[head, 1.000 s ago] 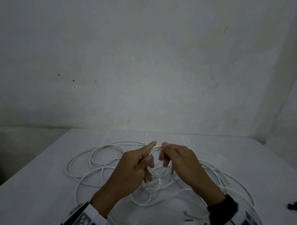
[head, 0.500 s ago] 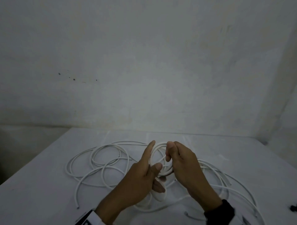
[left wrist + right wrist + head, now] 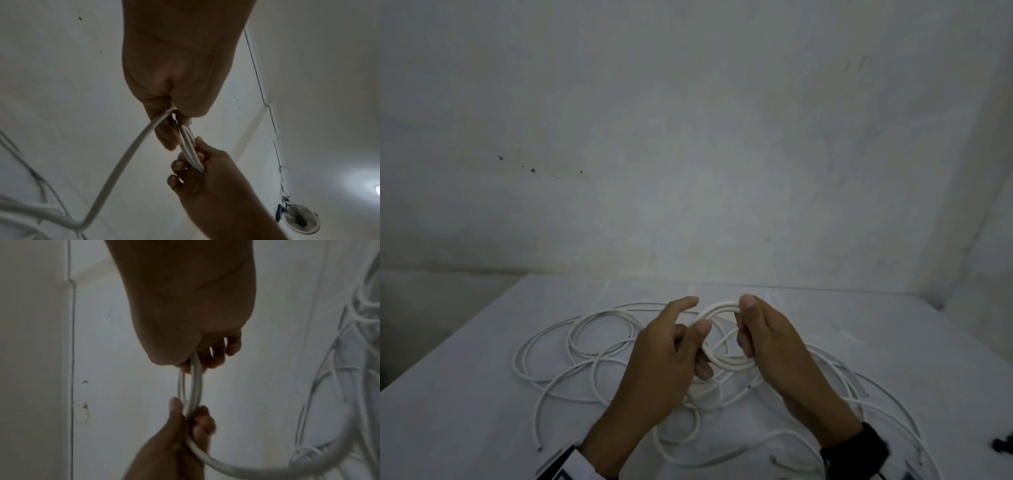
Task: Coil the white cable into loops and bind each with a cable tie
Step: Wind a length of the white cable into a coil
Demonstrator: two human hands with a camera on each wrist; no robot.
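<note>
A white cable [image 3: 585, 342] lies in loose tangled loops on the white table [image 3: 465, 394]. Above them I hold up a small coil [image 3: 717, 306] of a few turns between both hands. My left hand [image 3: 698, 342] pinches the coil's left side between thumb and lower fingers, its forefinger pointing out free. My right hand [image 3: 744, 325] grips the right side, thumb on top and fingers curled round the strands. In the left wrist view the left hand [image 3: 172, 123] holds the coil [image 3: 188, 146] and one strand trails down to the table. The right wrist view shows the right hand [image 3: 195, 363] gripping the coil [image 3: 192, 386].
The table stands against a plain wall [image 3: 688, 171], with its left edge dropping away. A free cable end [image 3: 539, 448] lies near the front left. A small black object [image 3: 1001, 445] sits at the table's right edge. More loose loops [image 3: 859, 394] lie under my right wrist.
Both hands have shaped the cable into an upright coil that now shows plainly between them. The left thumb has moved down onto the coil's left side and the left forefinger has lifted off.
</note>
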